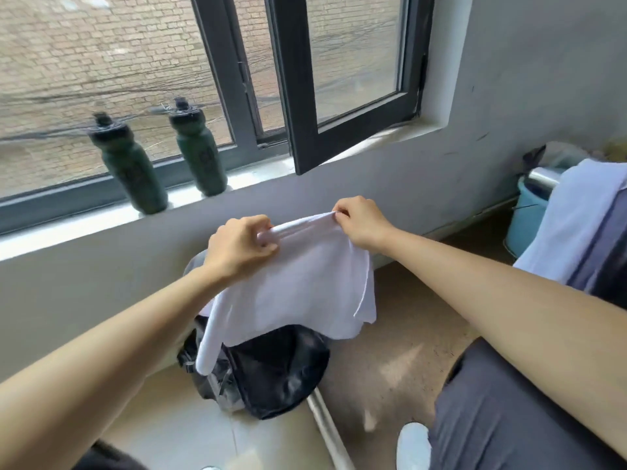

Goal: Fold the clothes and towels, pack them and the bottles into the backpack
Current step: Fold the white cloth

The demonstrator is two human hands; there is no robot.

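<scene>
Head view, left hand (242, 247), right hand (361, 222) pinching shirt (305, 286)

I see a plain white garment (298, 283) over a black backpack (278, 374), two dark green bottles (130, 164) (200, 150) with black caps, and what looks like a light blue bucket (529, 215).

Two dark green bottles, left (130, 164) and right (199, 149), are stood upright on the white windowsill (101, 218), near each other but apart, just inside the glass. A black backpack (271, 371) is set on the tiled floor (390, 351) below, against the wall. A metal pipe (327, 425) is laid on the floor beside it.
</scene>
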